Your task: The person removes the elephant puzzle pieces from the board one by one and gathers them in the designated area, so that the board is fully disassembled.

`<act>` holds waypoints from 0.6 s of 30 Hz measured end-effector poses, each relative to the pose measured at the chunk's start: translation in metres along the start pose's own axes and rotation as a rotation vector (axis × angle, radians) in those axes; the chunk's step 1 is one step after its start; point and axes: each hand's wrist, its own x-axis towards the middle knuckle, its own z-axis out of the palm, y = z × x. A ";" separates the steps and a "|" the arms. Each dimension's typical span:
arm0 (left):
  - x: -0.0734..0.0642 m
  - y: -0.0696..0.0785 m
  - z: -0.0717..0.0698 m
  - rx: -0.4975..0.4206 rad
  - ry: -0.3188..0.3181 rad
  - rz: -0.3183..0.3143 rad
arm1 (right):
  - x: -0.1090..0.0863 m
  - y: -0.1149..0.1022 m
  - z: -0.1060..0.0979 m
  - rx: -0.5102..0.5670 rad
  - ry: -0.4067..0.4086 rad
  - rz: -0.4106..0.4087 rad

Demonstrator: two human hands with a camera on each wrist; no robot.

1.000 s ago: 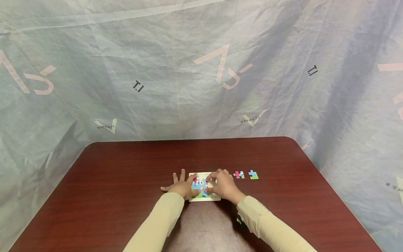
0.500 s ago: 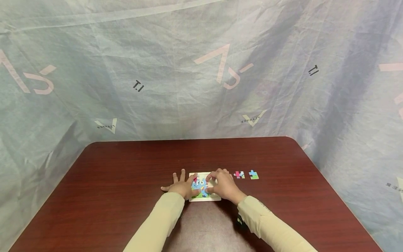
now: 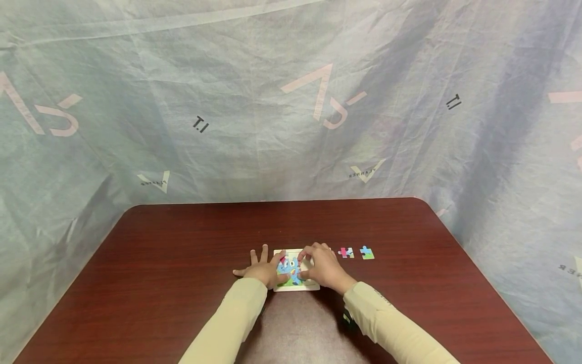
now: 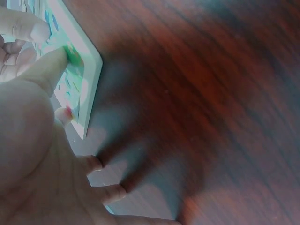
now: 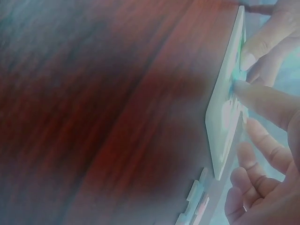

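Observation:
In the head view a white-framed jigsaw puzzle with a blue cartoon figure lies on the table. Its left part holds pieces; bare white backing shows on the right. My left hand is spread at its left side, thumb pressing on the green lower part, index finger near the top, the other fingers out on the table. My right hand reaches in from the right, its curved thumb and index finger pinching a blue puzzle piece at the picture's right edge. The right palm and remaining fingers cover the frame's right side.
Two loose puzzle pieces lie right of the frame: a pink and white one and a blue and green one. The dark red-brown table ends at a grey printed cloth. A small dark thing shows beside the right sleeve.

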 end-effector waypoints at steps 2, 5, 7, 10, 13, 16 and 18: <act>0.001 0.000 0.000 0.003 -0.002 -0.002 | 0.000 0.000 0.000 -0.001 0.003 -0.004; 0.001 0.000 0.001 0.006 -0.005 -0.003 | 0.000 -0.001 0.000 -0.002 0.008 -0.010; 0.001 0.000 0.001 0.009 -0.007 -0.004 | -0.001 -0.001 0.000 -0.005 0.013 -0.021; 0.002 0.000 0.001 0.012 -0.012 -0.005 | -0.001 -0.001 0.000 -0.012 0.020 -0.040; 0.002 -0.001 0.002 0.011 -0.015 -0.005 | -0.001 0.000 -0.001 -0.016 0.024 -0.062; 0.003 -0.002 0.002 0.010 -0.014 -0.004 | -0.002 -0.001 -0.001 -0.018 0.024 -0.065; 0.004 -0.002 0.003 0.010 -0.011 -0.002 | -0.001 -0.001 -0.001 -0.011 0.021 -0.059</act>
